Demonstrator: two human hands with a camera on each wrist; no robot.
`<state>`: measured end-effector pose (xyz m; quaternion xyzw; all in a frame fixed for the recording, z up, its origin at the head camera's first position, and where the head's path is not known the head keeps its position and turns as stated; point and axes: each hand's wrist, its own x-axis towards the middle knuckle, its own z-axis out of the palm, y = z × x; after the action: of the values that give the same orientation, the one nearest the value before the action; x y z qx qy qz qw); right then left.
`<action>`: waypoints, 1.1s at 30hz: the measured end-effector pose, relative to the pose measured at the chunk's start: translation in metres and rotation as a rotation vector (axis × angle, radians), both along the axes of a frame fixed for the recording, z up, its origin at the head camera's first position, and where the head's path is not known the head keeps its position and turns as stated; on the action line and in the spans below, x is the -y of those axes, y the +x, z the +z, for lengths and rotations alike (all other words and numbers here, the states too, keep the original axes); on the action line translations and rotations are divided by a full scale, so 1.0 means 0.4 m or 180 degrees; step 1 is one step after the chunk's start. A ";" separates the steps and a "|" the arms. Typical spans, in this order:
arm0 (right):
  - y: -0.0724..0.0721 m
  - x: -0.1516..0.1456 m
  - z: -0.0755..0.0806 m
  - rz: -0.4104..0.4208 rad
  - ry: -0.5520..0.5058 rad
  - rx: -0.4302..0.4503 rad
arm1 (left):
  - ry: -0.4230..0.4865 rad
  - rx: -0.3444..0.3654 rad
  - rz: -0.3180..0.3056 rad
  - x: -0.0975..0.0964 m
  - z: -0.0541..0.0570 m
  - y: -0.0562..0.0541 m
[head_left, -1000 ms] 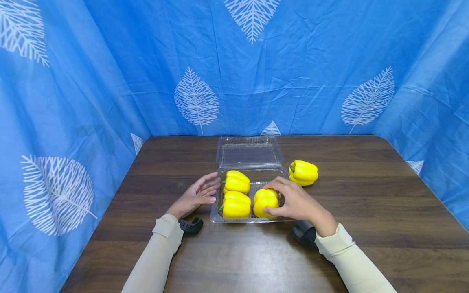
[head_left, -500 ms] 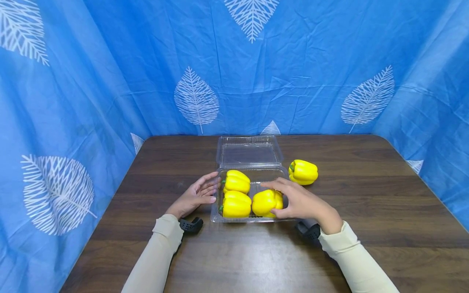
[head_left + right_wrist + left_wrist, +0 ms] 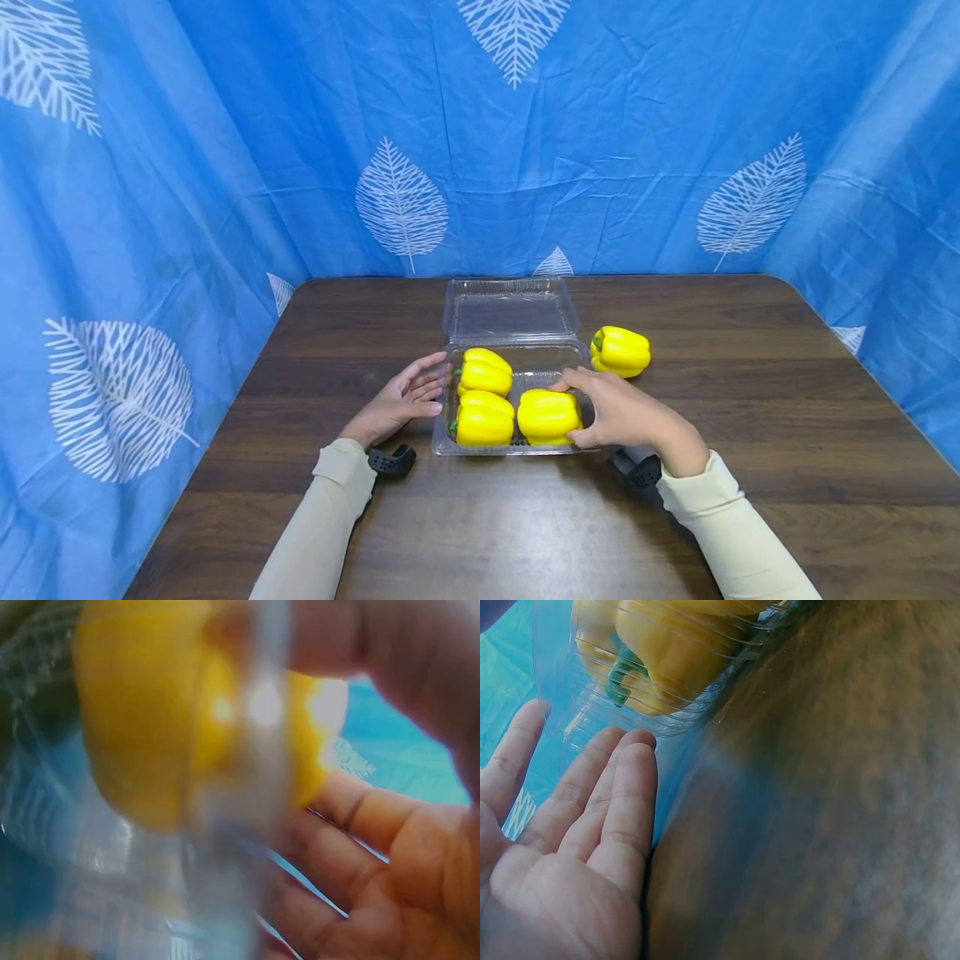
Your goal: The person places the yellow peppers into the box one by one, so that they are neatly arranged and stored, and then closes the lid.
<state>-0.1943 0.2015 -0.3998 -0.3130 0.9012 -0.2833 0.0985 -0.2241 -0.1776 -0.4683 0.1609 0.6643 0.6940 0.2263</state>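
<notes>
A clear plastic clamshell container [image 3: 480, 451] holds three yellow bell peppers. Two lie along its left side, a rear pepper [image 3: 485, 372] and a front pepper [image 3: 483, 419], their green stems pointing left. My right hand [image 3: 626, 414] grips the third pepper [image 3: 549, 416] at its right end, thumb in front and fingers behind. That pepper lies in the front right part of the container. In the right wrist view, the container's wall blurs across this pepper [image 3: 142, 712]. My left hand [image 3: 397, 402] keeps its fingers extended, fingertips right at the container's left wall; the left wrist view shows its open palm [image 3: 570, 900].
Behind the base, the container's hinged lid [image 3: 510, 312] lies folded back. Another yellow bell pepper [image 3: 621, 352] lies on the wooden table [image 3: 750, 400], just right of the container. A blue curtain [image 3: 585, 167] with white leaf prints surrounds the far and side edges.
The pepper in my right hand has turned from end-on to lying lengthwise in the container. My right hand has shifted slightly right with it. My left hand stays in place.
</notes>
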 end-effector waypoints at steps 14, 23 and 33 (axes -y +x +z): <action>-0.011 -0.030 -0.004 0.0098 -0.0182 0.0120 | 0.0004 -0.0045 -0.0026 -0.001 0.000 0.000; -0.014 -0.032 -0.013 0.0153 -0.0322 0.0044 | -0.0007 -0.0022 -0.0019 0.000 0.001 0.001; -0.016 -0.034 -0.017 0.0149 -0.0378 0.0038 | -0.0054 -0.0012 0.0016 -0.003 -0.001 0.000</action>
<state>-0.2007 0.2152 -0.4065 -0.3375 0.8746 -0.3357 0.0918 -0.2241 -0.1762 -0.4686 0.1586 0.6710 0.6885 0.2247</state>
